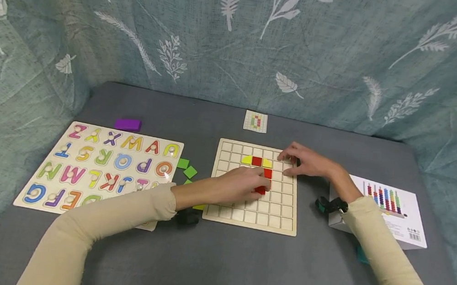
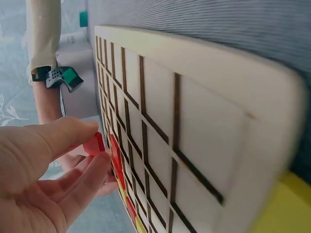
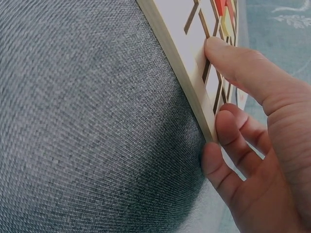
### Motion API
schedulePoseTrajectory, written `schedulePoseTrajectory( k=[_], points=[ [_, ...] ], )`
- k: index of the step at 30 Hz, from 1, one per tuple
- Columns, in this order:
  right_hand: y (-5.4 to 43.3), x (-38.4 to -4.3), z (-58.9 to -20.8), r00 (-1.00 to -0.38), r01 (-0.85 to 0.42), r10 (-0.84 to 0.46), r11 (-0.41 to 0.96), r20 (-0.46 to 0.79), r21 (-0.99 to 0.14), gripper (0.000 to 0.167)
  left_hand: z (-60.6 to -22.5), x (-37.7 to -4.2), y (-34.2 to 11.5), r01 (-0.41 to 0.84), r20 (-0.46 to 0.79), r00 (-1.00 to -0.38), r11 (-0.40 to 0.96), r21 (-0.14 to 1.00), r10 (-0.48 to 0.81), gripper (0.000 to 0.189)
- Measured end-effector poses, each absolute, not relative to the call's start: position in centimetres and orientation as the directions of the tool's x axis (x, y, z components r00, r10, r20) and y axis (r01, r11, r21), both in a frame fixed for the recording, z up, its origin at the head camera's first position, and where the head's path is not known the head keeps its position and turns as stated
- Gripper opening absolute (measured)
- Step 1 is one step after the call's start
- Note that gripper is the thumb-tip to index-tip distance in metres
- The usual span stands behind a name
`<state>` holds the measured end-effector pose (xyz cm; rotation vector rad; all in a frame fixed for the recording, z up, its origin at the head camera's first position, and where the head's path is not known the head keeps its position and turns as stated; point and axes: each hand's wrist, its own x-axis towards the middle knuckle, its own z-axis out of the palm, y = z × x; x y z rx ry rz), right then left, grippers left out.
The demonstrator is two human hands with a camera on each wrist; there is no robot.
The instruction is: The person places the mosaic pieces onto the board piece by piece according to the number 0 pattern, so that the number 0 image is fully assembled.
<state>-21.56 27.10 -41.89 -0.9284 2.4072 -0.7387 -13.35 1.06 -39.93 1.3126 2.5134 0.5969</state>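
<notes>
A wooden grid board [image 1: 285, 198] lies on the grey table, with red and yellow pieces in its upper part. Two yellow pieces flank a red square [image 1: 257, 161], and another red square [image 1: 267, 173] sits lower to the right. My left hand [image 1: 238, 185] reaches over the middle of the board. Between its thumb and fingertips it pinches a red tile [image 2: 97, 144], just above the grid. My right hand [image 1: 309, 161] rests at the board's right edge, thumb on the grid and loosely bent fingers along the rim. The left hand hides part of the grid in the head view.
A pattern card [image 1: 255, 121] lies behind the board. Leftward are green tiles [image 1: 190, 172], a yellow piece [image 1: 199, 207], an alphabet puzzle board [image 1: 119, 175] and a purple block [image 1: 128, 125]. A white box [image 1: 405, 214] picturing coloured beads stands under the right forearm. Patterned cloth [image 1: 237, 56] hangs behind.
</notes>
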Motion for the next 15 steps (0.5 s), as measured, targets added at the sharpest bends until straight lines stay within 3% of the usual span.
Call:
schedulePoseTrajectory(
  k=[7, 15],
  points=[
    [27.2, -21.5, -41.6, -0.662, -0.478, -0.719, 0.622, -0.212, -0.620, 0.037, -40.4, -13.5, 2.5, 0.777, 0.019, -0.521, 0.464, 0.425, 0.854, 0.016],
    [27.3, -21.6, -41.7, -0.661, -0.482, -0.722, 0.618, -0.206, -0.622, 0.035, -40.8, -13.4, 3.0, 0.779, 0.012, -0.517, 0.465, 0.421, 0.856, 0.016]
  ],
)
